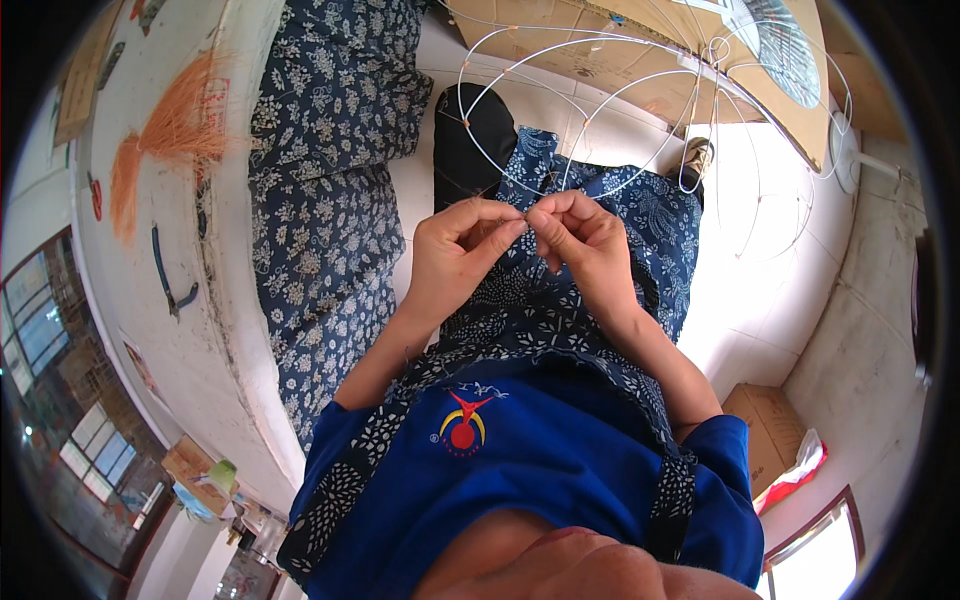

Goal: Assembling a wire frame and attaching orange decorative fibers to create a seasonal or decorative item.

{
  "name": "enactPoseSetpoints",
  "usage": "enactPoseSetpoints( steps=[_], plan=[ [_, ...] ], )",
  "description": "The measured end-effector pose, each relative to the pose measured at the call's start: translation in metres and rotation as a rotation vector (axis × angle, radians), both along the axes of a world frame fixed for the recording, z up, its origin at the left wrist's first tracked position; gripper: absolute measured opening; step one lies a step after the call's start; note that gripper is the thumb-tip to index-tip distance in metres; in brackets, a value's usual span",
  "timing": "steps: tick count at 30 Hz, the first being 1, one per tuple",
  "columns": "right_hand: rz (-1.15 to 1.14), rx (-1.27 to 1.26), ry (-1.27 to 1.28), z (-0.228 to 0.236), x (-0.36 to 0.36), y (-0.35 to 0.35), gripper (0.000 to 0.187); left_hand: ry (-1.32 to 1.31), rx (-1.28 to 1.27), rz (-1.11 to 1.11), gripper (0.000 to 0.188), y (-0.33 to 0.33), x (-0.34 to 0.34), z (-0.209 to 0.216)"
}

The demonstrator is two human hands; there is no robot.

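Above my lap, my left hand and my right hand meet fingertip to fingertip. Thumb and forefinger are pinched on each; whatever lies between them is too thin and small to make out. Just beyond the fingers spreads a frame of white wire, bent into several large loops that join at the upper right. Small orange-brown ties show on the wire, and one loop comes down close to my right fingertips. A blue patterned apron covers my lap beneath the hands.
At the left, a white table with blue floral cloth along its edge holds an orange fibre bundle, blue-handled pliers and a small red-handled tool. Flattened cardboard and a fan stand ahead; a carton sits right.
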State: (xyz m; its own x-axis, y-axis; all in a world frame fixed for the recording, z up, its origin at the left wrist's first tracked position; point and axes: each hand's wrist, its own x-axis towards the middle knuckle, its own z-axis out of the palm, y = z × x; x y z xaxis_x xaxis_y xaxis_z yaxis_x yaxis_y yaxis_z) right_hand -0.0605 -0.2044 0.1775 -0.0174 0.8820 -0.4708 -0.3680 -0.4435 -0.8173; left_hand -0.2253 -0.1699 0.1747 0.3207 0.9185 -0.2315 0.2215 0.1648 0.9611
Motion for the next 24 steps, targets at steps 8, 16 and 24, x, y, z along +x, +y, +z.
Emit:
enactPoseSetpoints(
  steps=[8, 16, 24],
  plan=[
    [0.022, -0.020, 0.023, 0.001, 0.001, 0.001, 0.013, 0.049, 0.153, -0.080, 0.009, 0.008, 0.003, 0.012],
    [0.002, -0.042, 0.128, -0.004, 0.001, -0.001, 0.014, 0.077, 0.250, -0.098, 0.008, 0.006, 0.005, 0.017],
    [0.009, -0.047, 0.158, -0.002, 0.001, 0.000, 0.014, -0.024, -0.056, -0.106, 0.007, 0.003, 0.002, 0.013]
  ],
)
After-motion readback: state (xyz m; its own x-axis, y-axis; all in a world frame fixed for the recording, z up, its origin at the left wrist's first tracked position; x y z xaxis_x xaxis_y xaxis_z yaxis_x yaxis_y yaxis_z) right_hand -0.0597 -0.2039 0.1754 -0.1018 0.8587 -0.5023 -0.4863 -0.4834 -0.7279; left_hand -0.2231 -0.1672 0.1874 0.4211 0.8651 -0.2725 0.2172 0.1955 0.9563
